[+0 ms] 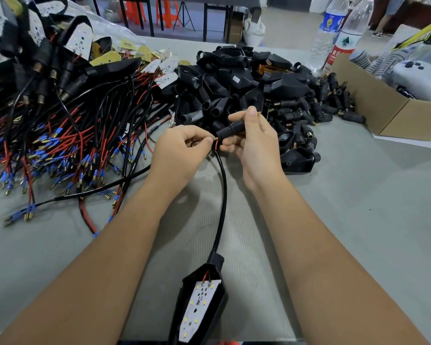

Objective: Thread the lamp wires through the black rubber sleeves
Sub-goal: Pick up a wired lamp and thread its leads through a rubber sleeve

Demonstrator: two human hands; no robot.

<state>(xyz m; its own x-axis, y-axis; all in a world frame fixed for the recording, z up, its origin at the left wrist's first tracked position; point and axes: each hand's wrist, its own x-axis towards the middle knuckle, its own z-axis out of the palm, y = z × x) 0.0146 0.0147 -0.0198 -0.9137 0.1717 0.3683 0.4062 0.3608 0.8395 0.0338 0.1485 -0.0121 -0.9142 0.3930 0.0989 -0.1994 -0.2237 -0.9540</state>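
While the right hand grips a black rubber sleeve between thumb and fingers, the left hand pinches the red and black wire ends right at the sleeve's mouth. The black cable runs from there down to a lamp housing with a white LED board at the table's near edge. Loose black housings and sleeves are heaped just behind the hands, and wired lamps are piled toward the left edge. At the far right, two clear bottles stand, with labels too blurry to read, beside an open cardboard box holding white-grey parts.
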